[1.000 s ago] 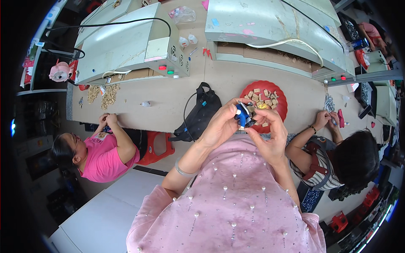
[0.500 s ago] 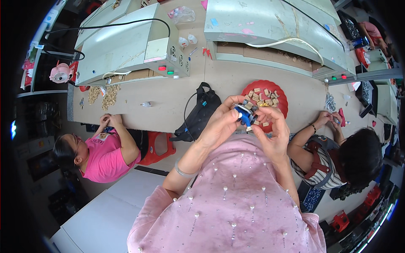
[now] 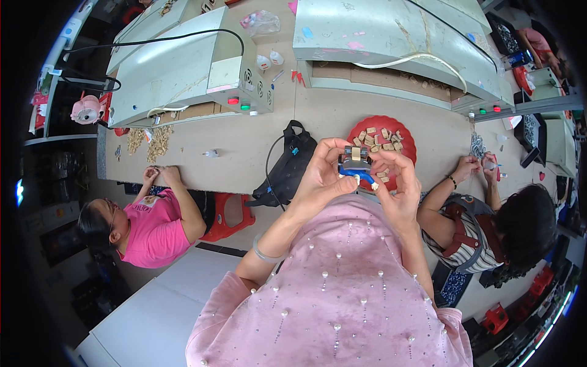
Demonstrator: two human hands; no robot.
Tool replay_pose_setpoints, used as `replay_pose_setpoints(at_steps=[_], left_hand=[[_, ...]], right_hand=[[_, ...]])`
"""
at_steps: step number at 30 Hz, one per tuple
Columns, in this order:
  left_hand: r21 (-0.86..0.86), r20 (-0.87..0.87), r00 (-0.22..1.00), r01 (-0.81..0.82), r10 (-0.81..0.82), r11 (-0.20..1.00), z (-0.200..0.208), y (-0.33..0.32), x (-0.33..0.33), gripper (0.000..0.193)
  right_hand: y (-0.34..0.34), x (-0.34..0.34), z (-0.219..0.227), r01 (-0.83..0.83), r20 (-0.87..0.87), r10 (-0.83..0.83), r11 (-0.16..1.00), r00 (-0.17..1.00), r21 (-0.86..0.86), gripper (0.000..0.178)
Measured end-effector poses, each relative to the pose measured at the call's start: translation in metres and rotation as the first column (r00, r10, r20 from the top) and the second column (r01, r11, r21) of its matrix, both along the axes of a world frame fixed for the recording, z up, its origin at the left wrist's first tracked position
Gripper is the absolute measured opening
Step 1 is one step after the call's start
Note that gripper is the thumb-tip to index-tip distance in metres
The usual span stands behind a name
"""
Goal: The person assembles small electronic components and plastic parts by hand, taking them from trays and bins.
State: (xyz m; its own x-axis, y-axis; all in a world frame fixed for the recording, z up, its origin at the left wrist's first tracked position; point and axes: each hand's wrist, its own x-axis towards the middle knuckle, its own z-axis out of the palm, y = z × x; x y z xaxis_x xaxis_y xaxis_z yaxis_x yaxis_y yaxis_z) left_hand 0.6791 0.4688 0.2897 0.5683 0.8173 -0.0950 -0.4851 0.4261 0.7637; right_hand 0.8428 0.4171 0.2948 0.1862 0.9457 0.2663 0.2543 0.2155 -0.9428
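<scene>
Between my two hands is a small blue-and-black toy-like piece (image 3: 354,165) with dark wheel-like parts, a tan patch in its middle and pale tips at its lower edge. My left hand (image 3: 319,178) pinches its left side, thumb below and fingers above. My right hand (image 3: 398,185) has its thumb and fingertips at the right side, closed on the same piece. Just behind, a red scalloped tray (image 3: 411,144) holds several small tan blocks (image 3: 384,133). My hands partly hide its near side.
A black bag (image 3: 287,168) lies left of my hands. Pale metal machines (image 3: 391,37) stand along the far side. One co-worker in pink (image 3: 162,220) sits left, another in stripes (image 3: 474,232) right. Tan pieces (image 3: 159,140) lie in piles at the left co-worker's place.
The blue-and-black piece has been turned in my hands, so its dark wheel-like parts now face up, with blue below. My hands stay in nearly the same place.
</scene>
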Motion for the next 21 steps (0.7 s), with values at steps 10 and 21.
replay_pose_setpoints(at_steps=[10,21], left_hand=[[0.034,-0.107,0.994,0.003,0.001,0.999,0.007,0.0,-0.001,0.048],[-0.026,-0.094,0.991,0.091,-0.093,0.995,0.008,0.001,-0.003,0.047]], right_hand=[[-0.003,0.0,0.001,-0.083,0.039,0.087,0.993,0.995,-0.084,0.051],[-0.007,-0.005,-0.007,-0.134,-0.308,0.078,0.977,0.948,-0.164,0.052]])
